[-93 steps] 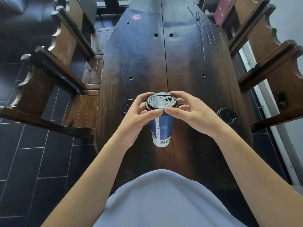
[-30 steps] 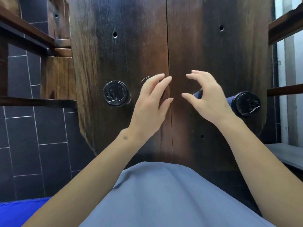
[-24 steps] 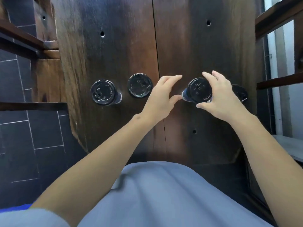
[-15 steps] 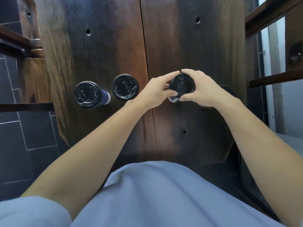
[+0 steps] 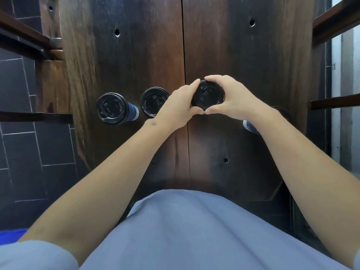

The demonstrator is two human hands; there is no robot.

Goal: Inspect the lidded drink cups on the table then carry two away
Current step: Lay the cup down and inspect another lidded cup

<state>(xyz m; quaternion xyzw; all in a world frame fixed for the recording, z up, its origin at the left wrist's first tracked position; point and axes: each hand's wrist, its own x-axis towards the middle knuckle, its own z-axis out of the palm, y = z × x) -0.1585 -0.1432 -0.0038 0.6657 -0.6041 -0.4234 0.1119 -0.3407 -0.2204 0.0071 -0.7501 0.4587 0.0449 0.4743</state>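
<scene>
- The cup being handled (image 5: 208,95) sits between both hands over the middle of the dark wooden table (image 5: 243,55), just right of the seam between its two planks; only its black lid shows from above, so whether its base touches the wood cannot be told.
- The left hand (image 5: 178,109) is wrapped round the lid's left rim, forefinger stretched along the far edge, thumb tucked under the near edge.
- The right hand (image 5: 234,99) closes on the right rim, fingers curled over the far side and thumb below; the two thumbs meet tip to tip at the near edge of the lid.
- Both forearms are bare and reach forward from the body, converging on the cup, wrists roughly level.
- Just left of the left hand stands a second cup (image 5: 153,101), its black lid partly covered by the knuckles.
- Further left, near the table's left edge, is a third cup (image 5: 113,111), its blue side showing to the right of its lid.
- Behind the right forearm a fourth cup (image 5: 250,127) peeks out: a bit of blue and white side, mostly hidden.
- A pale blue shirt (image 5: 194,230) fills the foreground.
- Dark tiled floor (image 5: 23,152) lies to the left, with wooden chair rails (image 5: 29,115) beside the table.
</scene>
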